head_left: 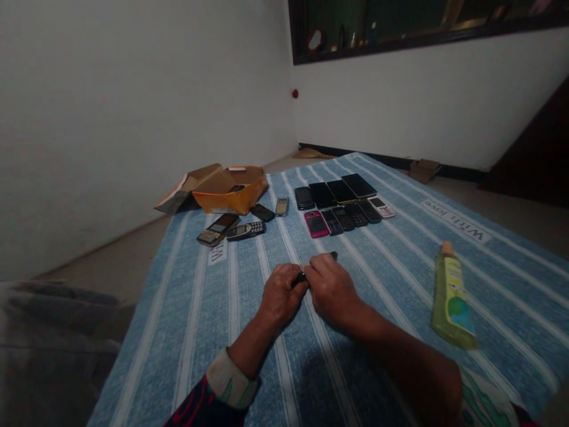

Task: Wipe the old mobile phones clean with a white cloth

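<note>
1. Dark object (301, 277), mostly hidden by fingers, sits between both hands, low over the striped blue cloth (208, 332).
2. Farthest left, an orange cardboard box (233, 203) stands open at the cloth's edge, its flap (173, 198) folded outward.
3. Near it lie four loose phones (246, 231): two in front, two toward its right.
4. Left hand (281, 298): thumb and curled fingers pinch the dark object.
5. Right hand (332, 292): touching the left one, fingers folded tight over the same object. Past its knuckles shows a dark tip (334, 255); I cannot tell whether it belongs to that piece.
6. Beyond the right hand, phones lie in two rows: four behind, six in front, from a pink phone (316, 225) to a white phone (382, 207).
7. Farthest right, a bottle (453, 302) of yellow-green liquid lies cap-end away.
</note>
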Demonstrator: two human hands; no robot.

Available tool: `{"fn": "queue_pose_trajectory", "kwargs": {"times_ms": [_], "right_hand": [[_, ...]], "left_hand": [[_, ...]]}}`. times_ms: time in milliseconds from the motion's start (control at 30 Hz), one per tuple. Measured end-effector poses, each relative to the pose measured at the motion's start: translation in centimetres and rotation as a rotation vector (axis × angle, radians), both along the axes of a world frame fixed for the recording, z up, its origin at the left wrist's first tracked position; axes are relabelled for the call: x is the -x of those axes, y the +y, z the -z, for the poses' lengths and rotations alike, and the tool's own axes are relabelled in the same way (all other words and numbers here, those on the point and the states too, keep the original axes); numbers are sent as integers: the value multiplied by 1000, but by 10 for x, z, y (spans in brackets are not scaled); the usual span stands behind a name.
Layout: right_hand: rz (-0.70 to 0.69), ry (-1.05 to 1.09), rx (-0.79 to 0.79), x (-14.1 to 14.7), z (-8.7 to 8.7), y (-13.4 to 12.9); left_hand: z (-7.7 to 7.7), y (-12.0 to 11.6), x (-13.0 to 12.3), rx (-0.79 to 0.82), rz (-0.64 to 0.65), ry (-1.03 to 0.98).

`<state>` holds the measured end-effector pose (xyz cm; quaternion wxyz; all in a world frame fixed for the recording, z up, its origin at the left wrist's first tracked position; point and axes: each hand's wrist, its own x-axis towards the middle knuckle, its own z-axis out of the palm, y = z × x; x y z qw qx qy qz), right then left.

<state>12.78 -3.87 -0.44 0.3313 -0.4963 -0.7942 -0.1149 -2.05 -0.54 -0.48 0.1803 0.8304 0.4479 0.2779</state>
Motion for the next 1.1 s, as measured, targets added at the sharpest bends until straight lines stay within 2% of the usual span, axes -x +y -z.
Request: {"fn": "queue_pose_trajectory", "kwargs": {"times_ms": [100,300,367,533,633,867,933,1100], "right_hand": [[52,-10,14,-6,0,4],[272,-40,47,-34,-1,18],[247,-38,37,-30,-1,15],[26,-41,-2,-4,0,2],[53,-46,11,-5,0,4],[284,-38,56,-38,1,21],[254,-32,43,-33,0,17],[48,-54,15,-8,0,3]], "left_hand": [[0,0,0,-1,-9,3],[0,0,0,-9,-17,20],[1,1,0,-13,-25,27],[3,1,0,-23,-17,19],[3,2,0,-21,-20,24],[2,0,-1,-10,-25,40],[2,0,-1,-7,-29,46],[3,0,-1,-21,-30,36]]}}
